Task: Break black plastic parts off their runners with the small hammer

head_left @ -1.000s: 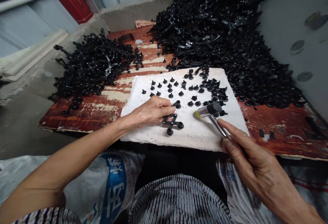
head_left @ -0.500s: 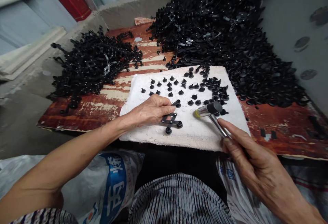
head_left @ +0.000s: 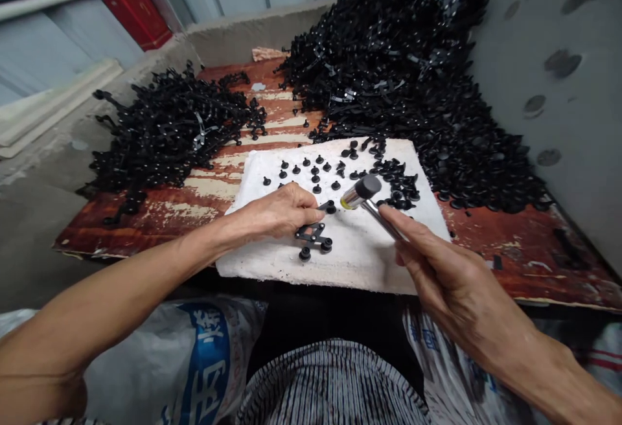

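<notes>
My left hand (head_left: 286,210) pinches a black jointed linkage (head_left: 311,233) of crossed flat arms with round feet, lying low over a white cloth-like pad (head_left: 272,269). One of its round ends sticks out past my fingertips. My right hand (head_left: 437,263) is wrapped round the metal handle of a small mallet (head_left: 360,192) with a black face on one end and a yellow one on the other. The yellow face hangs just right of the linkage's upper end. Small black round studs (head_left: 316,188) stand in loose rows beyond my left hand, and more lie heaped at the pad's right.
A large pile of black parts (head_left: 389,68) rises at the back right against a grey panel (head_left: 544,107). A smaller pile of linkages (head_left: 165,133) sits on the left of the worn red-brown board (head_left: 121,230). Printed plastic sacks (head_left: 208,360) lie below the board's edge.
My right hand has brought the mallet left and slightly up, closer to the linkage. My left hand keeps its pinch. The whole view has shifted a little.
</notes>
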{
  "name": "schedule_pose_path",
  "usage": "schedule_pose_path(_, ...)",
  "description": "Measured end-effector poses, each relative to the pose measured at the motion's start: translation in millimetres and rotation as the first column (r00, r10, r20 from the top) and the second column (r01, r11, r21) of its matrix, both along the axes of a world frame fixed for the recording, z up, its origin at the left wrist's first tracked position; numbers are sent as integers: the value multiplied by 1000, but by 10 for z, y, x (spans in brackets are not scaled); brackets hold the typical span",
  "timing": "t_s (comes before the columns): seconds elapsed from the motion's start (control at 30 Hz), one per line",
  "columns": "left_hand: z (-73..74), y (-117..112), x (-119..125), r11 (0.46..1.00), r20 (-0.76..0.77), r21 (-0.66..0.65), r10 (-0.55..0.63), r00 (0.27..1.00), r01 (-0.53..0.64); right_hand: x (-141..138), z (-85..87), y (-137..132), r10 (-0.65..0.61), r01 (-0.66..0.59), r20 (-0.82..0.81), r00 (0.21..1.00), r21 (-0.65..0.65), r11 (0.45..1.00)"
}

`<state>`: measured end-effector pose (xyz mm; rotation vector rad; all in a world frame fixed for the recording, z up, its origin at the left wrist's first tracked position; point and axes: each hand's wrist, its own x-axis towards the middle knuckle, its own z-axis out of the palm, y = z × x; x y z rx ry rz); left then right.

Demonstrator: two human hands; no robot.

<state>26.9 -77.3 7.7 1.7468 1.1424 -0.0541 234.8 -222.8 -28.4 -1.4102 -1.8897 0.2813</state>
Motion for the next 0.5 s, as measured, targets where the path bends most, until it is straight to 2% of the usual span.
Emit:
schedule_pose_path(0.2, 63, -36, 29, 999, 0, -27, 44, 999, -44, -98, 92, 137, -5, 6, -9, 1000, 134, 991)
schedule_pose_path(0.37, 96, -52, 62, 997, -4, -43, 66, 998, -66, -128, 117, 139, 48, -50, 92, 995, 15, 999)
schedule_pose_path(0.43, 81, -41, 58, 995, -5, -66, 71, 997, -72, -143, 169, 121, 42, -47, 53, 998, 80, 996)
schedule_pose_path(0.5, 56, -25, 47, 995, 3, -75, 60, 998, -60, -153, 208, 109, -9, 8, 2, 1000, 146, 989)
